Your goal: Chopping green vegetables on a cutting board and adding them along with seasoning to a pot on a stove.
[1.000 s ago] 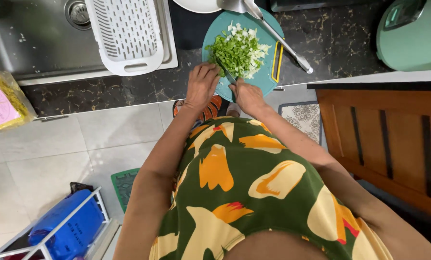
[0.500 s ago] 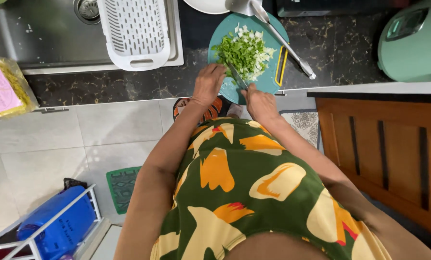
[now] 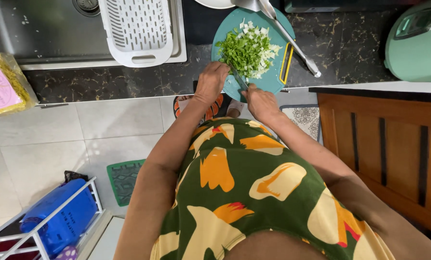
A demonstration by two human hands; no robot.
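Now our view sits a little lower on the counter than half a second ago: the teal cutting board (image 3: 273, 79) lies slightly farther from the top edge, and our two hands remain at its near rim.

From the left, a bag of yellow noodles with a pink label (image 3: 3, 84) rests on the dark marbled countertop (image 3: 119, 82). Beside it, a white slotted drainer (image 3: 139, 30) spans the steel sink (image 3: 32, 29). Below, on the tiled floor, a blue container (image 3: 61, 219) sits in a white wire rack (image 3: 13, 238), near a green mat (image 3: 124, 180).

At centre, our left hand (image 3: 210, 83) curls with fingers together, pressing down on the near edge of the pile of chopped greens (image 3: 246, 50) heaped in the middle of the board. Just to its right, our right hand (image 3: 259, 101) is clamped around the handle of a knife (image 3: 238, 79), whose blade slants up between the two hands and meets the greens at the pile's near side. The handle itself is hidden in our fist. A long metal utensil (image 3: 292, 45) lies across the board's far right side, past a yellow-edged slot (image 3: 286, 62).

Farther right, a pale green appliance (image 3: 417, 41) stands on the counter, and a wooden cabinet (image 3: 384, 144) fills the corner below it.
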